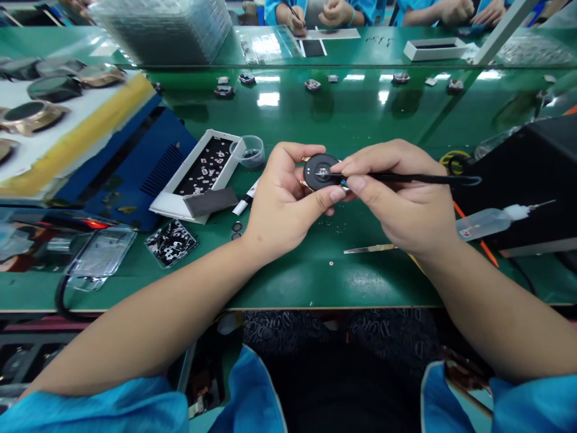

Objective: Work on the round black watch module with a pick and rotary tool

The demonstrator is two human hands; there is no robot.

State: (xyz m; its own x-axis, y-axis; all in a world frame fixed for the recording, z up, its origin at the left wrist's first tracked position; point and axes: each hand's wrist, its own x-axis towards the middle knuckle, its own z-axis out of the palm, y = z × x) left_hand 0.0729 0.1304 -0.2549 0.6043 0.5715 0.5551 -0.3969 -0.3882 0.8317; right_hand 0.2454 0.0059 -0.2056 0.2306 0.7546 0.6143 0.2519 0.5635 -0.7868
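Right now both hands meet over the middle of the green surface, and the left hand is curled around a round black watch case, thumb pressed along its lower edge and fingers wrapped behind it, holding it up just above the surface. The right hand is closed in a pinch on a thin black tool, whose tip sits right on the centre of the watch case while its long handle runs out to the right. Just left of the hands lies a white tray full of tiny parts, with a grey pad resting on its near end and a small clear cup touching its far corner. A white marker lies between the tray and the left hand, and a little clear packet of parts sits nearer the edge. Under the right hand lies a pair of metal tweezers, and a clear squeeze bottle with a fine nozzle lies on its side further right, beside a black box. Far left, a blue machine carries a white board with several watch cases. Across the surface, other people's hands are busy at their own places.
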